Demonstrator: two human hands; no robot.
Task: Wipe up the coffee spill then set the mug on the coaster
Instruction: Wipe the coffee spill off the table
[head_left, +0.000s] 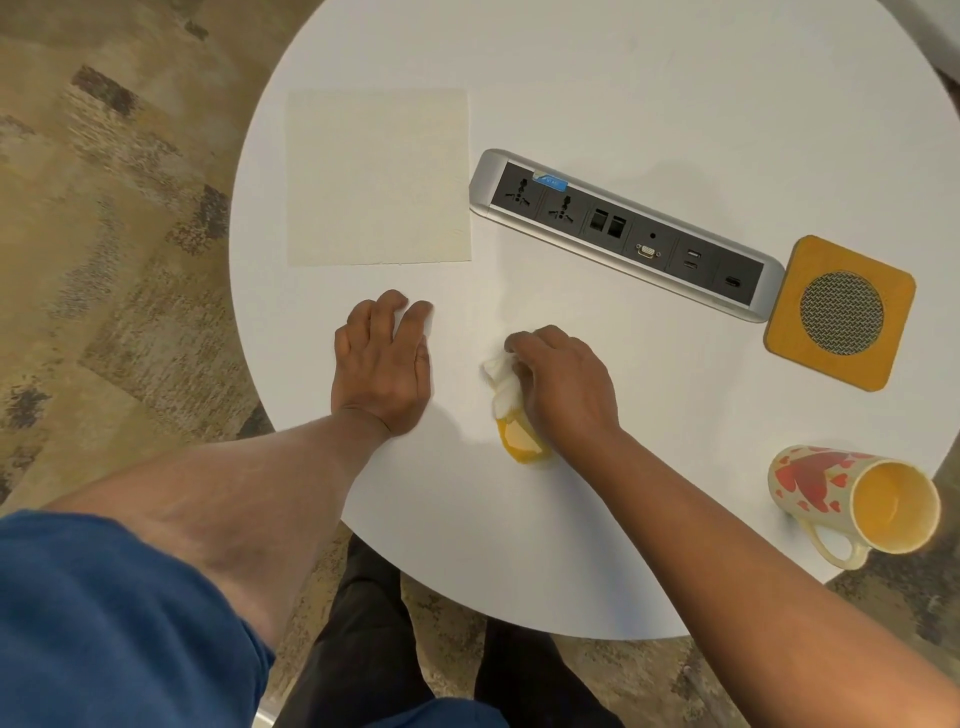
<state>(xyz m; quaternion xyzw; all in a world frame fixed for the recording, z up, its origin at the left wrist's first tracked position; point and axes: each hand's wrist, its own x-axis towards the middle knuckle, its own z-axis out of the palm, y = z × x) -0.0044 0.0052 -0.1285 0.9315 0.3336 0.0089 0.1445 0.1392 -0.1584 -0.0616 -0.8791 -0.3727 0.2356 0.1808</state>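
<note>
On the white table (623, 78), right hand (566, 384) fingers gripping tissue (501, 382), left hand (382, 364) flat.

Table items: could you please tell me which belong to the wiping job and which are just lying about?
Job: tissue in right hand, spill, mug, coaster.
Lying about: napkin, socket strip; left hand rests on table.

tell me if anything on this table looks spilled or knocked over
Yes. The mug lies on its side near the table's right edge, off the coaster. A yellow puddle sits under the right hand, which holds a tissue.
</note>
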